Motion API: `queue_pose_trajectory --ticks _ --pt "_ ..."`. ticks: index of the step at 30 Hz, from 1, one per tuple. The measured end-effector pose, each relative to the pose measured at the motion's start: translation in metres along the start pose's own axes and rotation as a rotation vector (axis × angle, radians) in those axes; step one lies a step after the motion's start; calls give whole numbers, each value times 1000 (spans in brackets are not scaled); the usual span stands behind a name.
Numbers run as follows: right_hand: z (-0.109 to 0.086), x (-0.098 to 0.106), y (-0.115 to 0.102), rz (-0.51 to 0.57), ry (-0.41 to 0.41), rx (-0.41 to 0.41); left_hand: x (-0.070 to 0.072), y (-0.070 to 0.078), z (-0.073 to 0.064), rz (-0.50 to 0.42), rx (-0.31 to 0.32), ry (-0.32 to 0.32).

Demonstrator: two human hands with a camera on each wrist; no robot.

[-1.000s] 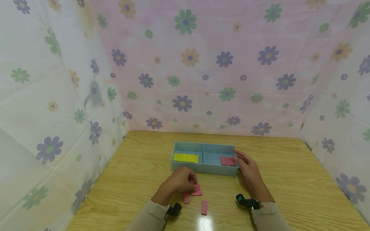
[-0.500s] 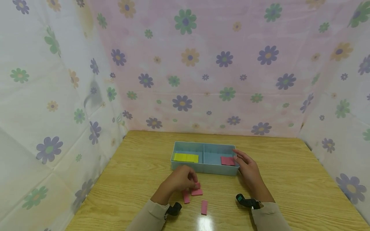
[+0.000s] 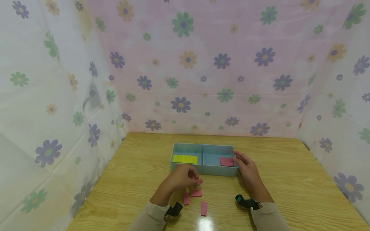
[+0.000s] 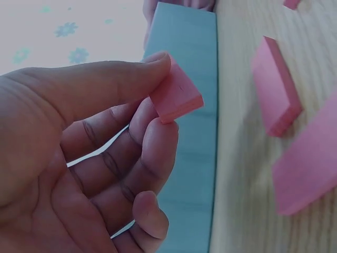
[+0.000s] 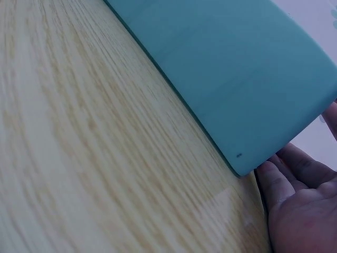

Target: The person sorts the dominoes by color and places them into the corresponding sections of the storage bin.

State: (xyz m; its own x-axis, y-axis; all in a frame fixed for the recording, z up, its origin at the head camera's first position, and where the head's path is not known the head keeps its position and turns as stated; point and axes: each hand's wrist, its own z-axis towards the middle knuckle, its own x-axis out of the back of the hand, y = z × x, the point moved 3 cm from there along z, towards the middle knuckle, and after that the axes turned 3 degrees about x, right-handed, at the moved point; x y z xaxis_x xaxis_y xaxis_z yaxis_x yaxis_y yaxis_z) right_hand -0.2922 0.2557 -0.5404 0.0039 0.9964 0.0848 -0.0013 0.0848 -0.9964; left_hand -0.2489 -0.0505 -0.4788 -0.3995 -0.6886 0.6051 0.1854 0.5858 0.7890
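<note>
My left hand (image 3: pixel 182 177) pinches a small flat pink block (image 4: pixel 178 95) between thumb and fingertips. In the left wrist view, the block is tilted in front of the long side of a light blue two-part box (image 3: pixel 219 170). My right hand (image 3: pixel 249 170) rests against the box's right end, its fingers fairly straight and touching the rim. On the table near my left hand lie pink blocks: one just below it (image 3: pixel 196 193), one under the wrist (image 3: pixel 186 199) and one closer to me (image 3: pixel 204 208).
Yellow pieces (image 3: pixel 185 159) lie in the box's left compartment, and pink pieces (image 3: pixel 226 161) in the right one. The wood-grain table (image 3: pixel 138 150) is enclosed by a flowered cloth (image 3: pixel 202 73). Black bands sit on both wrists.
My left hand has lifted the pink block off the one below and moved it slightly right, toward the box. My right hand stays at the box's end. The head view tilts slightly.
</note>
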Motion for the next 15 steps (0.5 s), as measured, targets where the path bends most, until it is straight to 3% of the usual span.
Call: queue_pose_trajectory --ticks 8,15 --pt "-1 0 0 13 -8 13 6 12 6 18 -61 13" --pt "-1 -1 -3 17 3 -18 11 23 9 -11 -71 31"
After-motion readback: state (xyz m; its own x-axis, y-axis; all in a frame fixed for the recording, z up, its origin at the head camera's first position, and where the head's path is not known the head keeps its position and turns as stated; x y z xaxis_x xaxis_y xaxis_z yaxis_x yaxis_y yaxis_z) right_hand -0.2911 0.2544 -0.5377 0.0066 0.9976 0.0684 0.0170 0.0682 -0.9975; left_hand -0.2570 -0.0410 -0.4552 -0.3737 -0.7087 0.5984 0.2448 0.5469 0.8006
